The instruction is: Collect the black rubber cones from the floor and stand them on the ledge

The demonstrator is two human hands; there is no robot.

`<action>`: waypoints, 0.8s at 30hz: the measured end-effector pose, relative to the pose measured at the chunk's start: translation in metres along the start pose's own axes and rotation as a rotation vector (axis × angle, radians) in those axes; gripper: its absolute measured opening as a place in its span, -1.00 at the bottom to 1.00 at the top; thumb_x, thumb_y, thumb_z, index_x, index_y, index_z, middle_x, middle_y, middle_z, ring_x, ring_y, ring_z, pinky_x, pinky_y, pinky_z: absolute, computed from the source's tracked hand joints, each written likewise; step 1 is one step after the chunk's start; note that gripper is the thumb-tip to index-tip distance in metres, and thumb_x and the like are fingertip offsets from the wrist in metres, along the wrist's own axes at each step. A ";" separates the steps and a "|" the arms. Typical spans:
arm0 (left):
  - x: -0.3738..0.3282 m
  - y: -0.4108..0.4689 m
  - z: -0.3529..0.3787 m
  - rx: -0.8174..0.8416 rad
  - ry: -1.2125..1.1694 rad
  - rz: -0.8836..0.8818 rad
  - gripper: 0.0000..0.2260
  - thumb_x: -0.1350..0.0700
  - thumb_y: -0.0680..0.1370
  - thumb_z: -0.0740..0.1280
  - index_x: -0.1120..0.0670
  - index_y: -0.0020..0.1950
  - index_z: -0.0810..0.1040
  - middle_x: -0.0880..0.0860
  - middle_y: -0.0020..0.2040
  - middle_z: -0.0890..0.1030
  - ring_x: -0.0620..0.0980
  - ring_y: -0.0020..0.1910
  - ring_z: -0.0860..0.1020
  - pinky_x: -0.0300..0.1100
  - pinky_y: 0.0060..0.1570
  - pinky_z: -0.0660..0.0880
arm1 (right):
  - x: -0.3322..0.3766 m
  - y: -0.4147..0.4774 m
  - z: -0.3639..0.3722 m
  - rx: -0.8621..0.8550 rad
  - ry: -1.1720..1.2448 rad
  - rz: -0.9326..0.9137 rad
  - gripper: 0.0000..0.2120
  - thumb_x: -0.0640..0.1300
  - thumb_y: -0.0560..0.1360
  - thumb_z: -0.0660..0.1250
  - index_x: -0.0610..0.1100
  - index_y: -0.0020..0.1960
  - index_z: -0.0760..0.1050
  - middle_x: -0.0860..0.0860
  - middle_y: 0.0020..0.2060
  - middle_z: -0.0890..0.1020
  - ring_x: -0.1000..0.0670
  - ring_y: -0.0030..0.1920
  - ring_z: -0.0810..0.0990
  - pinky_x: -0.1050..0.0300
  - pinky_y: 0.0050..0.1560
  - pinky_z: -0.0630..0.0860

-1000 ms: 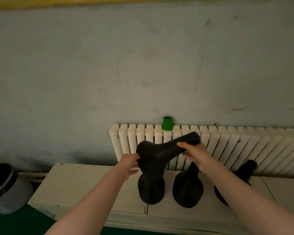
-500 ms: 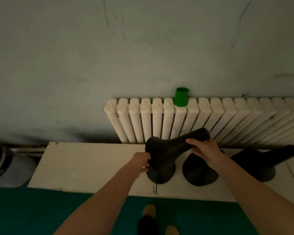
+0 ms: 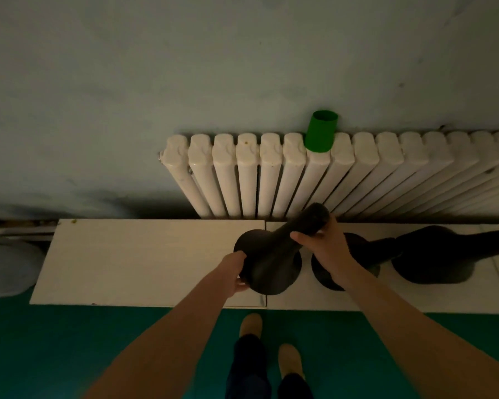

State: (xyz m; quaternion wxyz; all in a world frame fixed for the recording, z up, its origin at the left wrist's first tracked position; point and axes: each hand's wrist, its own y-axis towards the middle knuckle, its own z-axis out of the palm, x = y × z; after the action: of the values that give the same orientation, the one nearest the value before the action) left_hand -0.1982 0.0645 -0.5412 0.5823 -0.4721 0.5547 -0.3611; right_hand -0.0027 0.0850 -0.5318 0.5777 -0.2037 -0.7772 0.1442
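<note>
Pale, scuffed wall is met at its foot by a white ledge [image 3: 144,260], over which the held black rubber cone [image 3: 271,263] is kept tilted. Its wide base is turned low and left, and its narrow neck is raised toward the radiator [image 3: 271,180]. The base rim is gripped by the left hand [image 3: 234,272], whose fingers are curled under the edge. The neck is clasped by the right hand [image 3: 326,243], with its fingers wrapped round it. A second cone [image 3: 360,249] is seen on the ledge, partly hidden by the right forearm. A third cone [image 3: 432,260] is set just beside it, further right. A green cup [image 3: 321,131] is perched on the radiator top. Green floor [image 3: 69,341] is spread below the ledge, where two tan shoes [image 3: 251,325] are planted.
</note>
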 end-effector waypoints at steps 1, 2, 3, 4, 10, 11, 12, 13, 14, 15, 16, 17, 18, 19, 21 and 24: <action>-0.001 0.001 -0.003 -0.008 0.070 0.008 -0.61 0.12 0.62 0.20 0.19 0.43 0.31 0.19 0.36 0.39 0.20 0.31 0.37 0.03 0.18 0.37 | -0.004 -0.004 0.006 0.034 -0.042 -0.030 -0.44 -0.14 0.31 0.57 0.07 0.16 0.34 0.16 0.03 0.51 0.15 0.03 0.50 0.27 0.05 0.44; -0.004 0.003 -0.005 -0.023 0.150 0.042 -0.58 0.12 0.62 0.21 0.19 0.45 0.29 0.17 0.40 0.36 0.18 0.35 0.33 -0.02 0.21 0.32 | -0.009 -0.008 0.012 0.064 -0.093 -0.049 -0.46 -0.15 0.30 0.57 0.11 0.09 0.33 0.23 -0.04 0.50 0.23 -0.03 0.47 0.38 -0.04 0.40; -0.008 0.003 -0.005 -0.034 0.225 0.097 -0.55 0.13 0.61 0.22 0.19 0.49 0.25 0.16 0.45 0.31 0.16 0.39 0.30 -0.06 0.24 0.29 | -0.014 -0.010 0.018 0.084 -0.158 -0.059 -0.47 -0.16 0.30 0.57 0.12 0.06 0.31 0.27 -0.09 0.46 0.26 -0.09 0.45 0.42 -0.11 0.36; -0.013 0.004 -0.004 -0.022 0.286 0.157 -0.51 0.14 0.61 0.22 0.16 0.52 0.20 0.15 0.48 0.27 0.15 0.41 0.28 -0.08 0.27 0.28 | -0.019 -0.011 0.025 0.098 -0.209 -0.061 -0.47 -0.17 0.30 0.57 0.09 0.05 0.30 0.27 -0.12 0.45 0.25 -0.11 0.44 0.39 -0.12 0.35; -0.023 -0.005 0.028 0.223 0.399 0.522 -0.56 0.09 0.57 0.33 0.04 0.45 0.39 0.09 0.35 0.50 -0.01 0.29 0.46 -0.23 0.28 0.35 | -0.030 -0.005 0.047 0.111 -0.301 -0.069 -0.54 -0.25 0.34 0.53 -0.07 0.06 0.33 0.03 -0.07 0.54 -0.01 0.01 0.55 0.16 -0.01 0.45; -0.021 -0.003 0.031 0.199 0.481 0.569 -0.59 0.10 0.57 0.32 0.04 0.43 0.41 0.09 0.34 0.51 0.00 0.29 0.47 -0.20 0.31 0.36 | -0.032 -0.004 0.047 0.116 -0.306 -0.060 -0.55 -0.25 0.35 0.52 -0.10 0.08 0.34 0.00 -0.04 0.55 -0.04 0.03 0.56 0.12 0.03 0.49; -0.019 0.001 0.034 0.166 0.553 0.617 -0.61 0.12 0.58 0.31 0.04 0.41 0.44 0.11 0.32 0.52 0.03 0.28 0.48 -0.18 0.30 0.37 | -0.034 -0.003 0.048 0.118 -0.317 -0.055 -0.56 -0.25 0.36 0.51 -0.12 0.11 0.35 -0.03 -0.02 0.56 -0.06 0.05 0.57 0.07 0.07 0.52; -0.017 0.004 0.036 0.139 0.600 0.651 -0.63 0.14 0.58 0.30 0.05 0.40 0.46 0.12 0.30 0.54 0.05 0.27 0.49 -0.17 0.28 0.38 | -0.037 -0.002 0.049 0.116 -0.335 -0.051 -0.56 -0.24 0.37 0.51 -0.15 0.12 0.35 -0.06 -0.01 0.57 -0.08 0.05 0.57 0.02 0.09 0.53; -0.016 0.007 0.037 0.122 0.614 0.676 -0.64 0.16 0.58 0.30 0.05 0.38 0.48 0.12 0.28 0.55 0.06 0.26 0.50 -0.18 0.25 0.38 | -0.039 -0.001 0.050 0.109 -0.351 -0.062 -0.56 -0.24 0.37 0.51 -0.16 0.13 0.35 -0.09 0.01 0.58 -0.09 0.06 0.58 -0.01 0.10 0.54; -0.015 0.011 0.038 0.111 0.615 0.694 -0.66 0.17 0.57 0.30 0.05 0.36 0.50 0.12 0.26 0.57 0.06 0.24 0.51 -0.21 0.21 0.39 | -0.041 0.000 0.051 0.100 -0.360 -0.067 -0.56 -0.23 0.37 0.50 -0.17 0.13 0.35 -0.10 0.01 0.58 -0.10 0.05 0.58 -0.02 0.09 0.54; -0.015 0.013 0.038 0.098 0.610 0.712 -0.67 0.18 0.57 0.30 0.05 0.33 0.52 0.11 0.24 0.58 0.05 0.23 0.51 -0.24 0.16 0.38 | -0.044 0.001 0.052 0.084 -0.356 -0.075 -0.57 -0.23 0.37 0.50 -0.15 0.11 0.34 -0.09 0.01 0.58 -0.10 0.05 0.59 0.01 0.06 0.54; -0.015 0.017 0.038 0.090 0.612 0.722 -0.69 0.18 0.56 0.31 0.04 0.31 0.55 0.09 0.22 0.59 0.04 0.21 0.52 -0.26 0.14 0.37 | -0.047 0.002 0.052 0.072 -0.357 -0.067 -0.57 -0.22 0.37 0.51 -0.11 0.09 0.33 -0.07 -0.01 0.58 -0.10 0.05 0.59 0.06 0.02 0.53; -0.015 0.019 0.038 0.083 0.618 0.736 -0.69 0.18 0.55 0.32 0.04 0.29 0.56 0.08 0.21 0.60 0.02 0.20 0.52 -0.26 0.13 0.37 | -0.050 0.004 0.052 0.063 -0.359 -0.067 -0.56 -0.22 0.36 0.51 -0.07 0.06 0.31 -0.05 -0.02 0.58 -0.09 0.04 0.59 0.11 -0.02 0.50; -0.015 0.021 0.037 0.084 0.629 0.743 -0.69 0.19 0.55 0.32 0.04 0.28 0.57 0.07 0.20 0.60 0.01 0.20 0.52 -0.25 0.15 0.37 | -0.052 0.005 0.052 0.068 -0.367 -0.060 -0.55 -0.21 0.35 0.52 -0.03 0.04 0.29 -0.02 -0.04 0.57 -0.08 0.03 0.59 0.15 -0.04 0.48; -0.014 0.022 0.037 0.076 0.645 0.748 -0.69 0.19 0.54 0.33 0.04 0.27 0.57 0.06 0.20 0.61 0.01 0.20 0.52 -0.19 0.21 0.39 | -0.054 0.007 0.052 0.084 -0.389 -0.063 -0.54 -0.19 0.33 0.53 -0.01 0.03 0.29 0.03 -0.08 0.54 -0.06 0.02 0.58 0.17 -0.05 0.45; -0.012 0.020 0.038 0.057 0.629 0.726 -0.69 0.19 0.54 0.33 0.03 0.27 0.58 0.05 0.20 0.61 0.01 0.20 0.52 -0.22 0.19 0.38 | -0.050 0.010 0.049 0.135 -0.479 -0.068 -0.54 -0.16 0.34 0.53 -0.02 0.04 0.29 0.07 -0.09 0.51 -0.04 0.01 0.56 0.15 -0.03 0.46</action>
State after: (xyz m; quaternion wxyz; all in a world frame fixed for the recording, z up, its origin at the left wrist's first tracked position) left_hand -0.1640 0.0879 -0.5589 0.4873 -0.0995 0.8230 -0.2746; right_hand -0.0356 0.0703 -0.5931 0.3939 -0.0983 -0.8869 0.2205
